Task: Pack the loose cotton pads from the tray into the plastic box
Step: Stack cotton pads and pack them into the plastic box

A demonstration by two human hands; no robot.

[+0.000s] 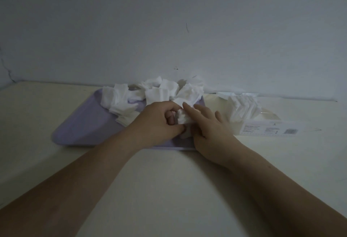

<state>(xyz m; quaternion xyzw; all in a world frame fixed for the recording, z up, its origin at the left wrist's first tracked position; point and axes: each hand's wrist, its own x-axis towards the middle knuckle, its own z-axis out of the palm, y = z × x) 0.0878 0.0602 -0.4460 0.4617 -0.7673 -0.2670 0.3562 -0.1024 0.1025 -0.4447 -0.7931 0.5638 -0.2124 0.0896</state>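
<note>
A lilac tray (pixel 82 124) lies on the table, with several loose white cotton pads (pixel 155 92) heaped along its far side. Over the tray's near right part, both hands meet on a small stack of cotton pads (pixel 183 118). My left hand (pixel 159 122) grips the stack with curled fingers. My right hand (pixel 208 127) holds it from the right, forefinger laid over its top and thumb hidden below. To the right of the tray stands the clear plastic box (pixel 262 122), with a row of pads (pixel 242 105) upright inside.
The cream table (pixel 169 189) meets a pale wall (pixel 169 30) just behind the tray and box. A printed label (pixel 270 129) covers the box's near side.
</note>
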